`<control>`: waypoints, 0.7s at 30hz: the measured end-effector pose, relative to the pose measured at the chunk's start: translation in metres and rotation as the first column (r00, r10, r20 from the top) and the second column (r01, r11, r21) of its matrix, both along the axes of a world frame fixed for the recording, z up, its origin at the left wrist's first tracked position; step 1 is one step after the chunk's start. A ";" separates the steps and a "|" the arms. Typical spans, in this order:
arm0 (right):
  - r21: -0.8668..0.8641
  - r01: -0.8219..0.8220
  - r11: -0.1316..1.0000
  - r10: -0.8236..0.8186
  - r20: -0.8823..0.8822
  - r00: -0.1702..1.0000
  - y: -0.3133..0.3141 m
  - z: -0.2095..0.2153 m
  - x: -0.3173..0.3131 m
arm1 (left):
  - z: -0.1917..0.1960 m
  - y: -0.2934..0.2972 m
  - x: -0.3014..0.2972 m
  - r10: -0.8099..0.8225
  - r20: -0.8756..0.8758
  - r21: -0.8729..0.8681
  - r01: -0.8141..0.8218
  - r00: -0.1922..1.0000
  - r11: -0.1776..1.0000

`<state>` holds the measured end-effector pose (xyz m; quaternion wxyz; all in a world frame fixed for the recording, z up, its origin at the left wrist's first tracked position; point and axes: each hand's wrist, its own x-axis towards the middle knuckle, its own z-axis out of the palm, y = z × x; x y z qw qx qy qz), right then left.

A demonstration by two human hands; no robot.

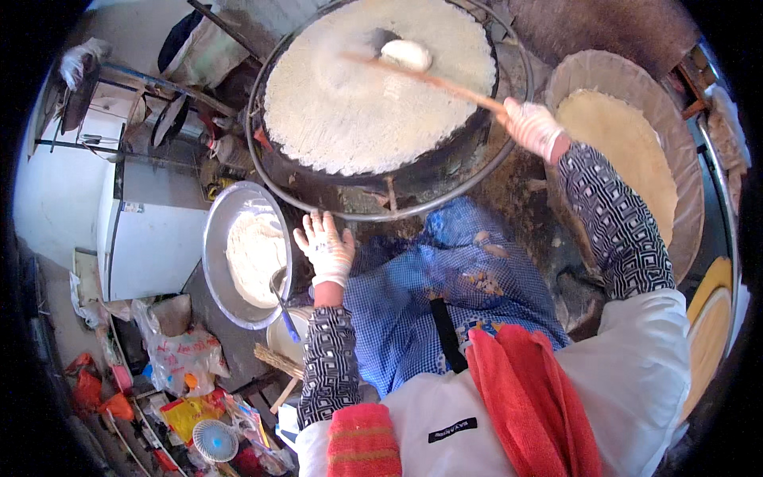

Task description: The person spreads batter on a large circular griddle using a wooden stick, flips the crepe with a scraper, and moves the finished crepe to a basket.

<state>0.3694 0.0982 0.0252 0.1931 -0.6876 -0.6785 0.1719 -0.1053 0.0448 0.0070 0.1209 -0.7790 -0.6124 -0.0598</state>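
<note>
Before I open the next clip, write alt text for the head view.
A person's right hand holds a wooden stick over a griddle spread with pale batter, a white lump on top. The left hand is open beside a metal bowl of white mixture, a ladle leaning out. At right, a tub holds a flat tan sheet.

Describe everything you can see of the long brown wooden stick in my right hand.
The long, thin brown wooden stick looks nearly straight. Your white-gloved right hand grips its right end. It slants leftward over the pale, thin layer on the round black griddle, passing before a white oval lump; contact there is unclear. Its far end is blurred.
</note>
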 end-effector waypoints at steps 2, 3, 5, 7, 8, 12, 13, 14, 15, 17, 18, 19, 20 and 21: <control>-0.019 -0.025 1.000 0.028 0.184 0.982 -0.007 -0.014 0.004 | 0.016 -0.002 0.037 -0.195 0.161 0.130 0.175 0.968 0.976; -0.038 0.019 0.999 -0.009 0.238 0.971 -0.011 -0.012 0.007 | 0.033 -0.005 0.069 -0.275 0.253 0.052 0.270 0.928 0.961; -0.019 0.085 0.996 -0.074 0.325 0.943 0.003 0.004 0.008 | 0.013 -0.010 0.101 -0.428 0.272 -0.056 0.459 0.862 0.887; -0.016 0.066 0.998 -0.056 0.358 0.932 0.005 0.007 0.002 | -0.015 -0.017 0.127 -0.256 0.160 -0.216 0.287 0.953 0.933; -0.012 0.025 1.000 -0.019 0.352 0.936 0.000 0.012 -0.001 | -0.021 -0.009 0.126 -0.247 0.132 -0.242 0.273 0.960 0.931; -0.120 -0.062 0.991 0.104 0.378 0.920 -0.045 0.029 -0.007 | -0.033 0.009 0.087 -0.221 0.111 -0.246 0.243 0.969 0.938; -0.134 -0.083 0.987 0.132 0.414 0.901 -0.055 0.025 0.006 | -0.031 0.011 0.081 -0.236 0.103 -0.225 0.254 0.966 0.941; -0.137 -0.018 0.990 0.064 0.339 0.939 -0.059 0.008 0.028 | -0.031 0.013 0.075 -0.229 0.048 -0.227 0.234 0.972 0.945; -0.147 0.051 0.988 -0.010 0.266 0.964 -0.059 -0.011 0.054 | -0.029 0.017 0.071 -0.206 0.080 -0.258 0.220 0.975 0.941; -0.155 0.119 0.981 -0.079 0.245 0.966 -0.040 -0.016 0.064 | -0.022 0.024 0.054 -0.174 -0.010 -0.280 0.164 0.985 0.946; -0.154 0.133 0.979 -0.082 0.304 0.949 -0.031 -0.011 0.063 | -0.019 0.031 0.047 -0.150 -0.007 -0.338 0.139 0.989 0.931; -0.151 0.149 0.977 -0.085 0.364 0.928 -0.022 -0.007 0.062 | -0.016 0.035 0.041 -0.138 -0.021 -0.349 0.122 0.990 0.929; -0.171 0.180 0.969 -0.126 0.286 0.950 -0.009 0.001 0.056 | -0.015 0.040 0.033 -0.138 -0.079 -0.344 0.103 0.987 0.933; -0.140 0.159 0.977 -0.103 0.344 0.933 0.000 0.004 0.048 | -0.014 0.045 0.025 -0.137 -0.135 -0.337 0.085 0.981 0.938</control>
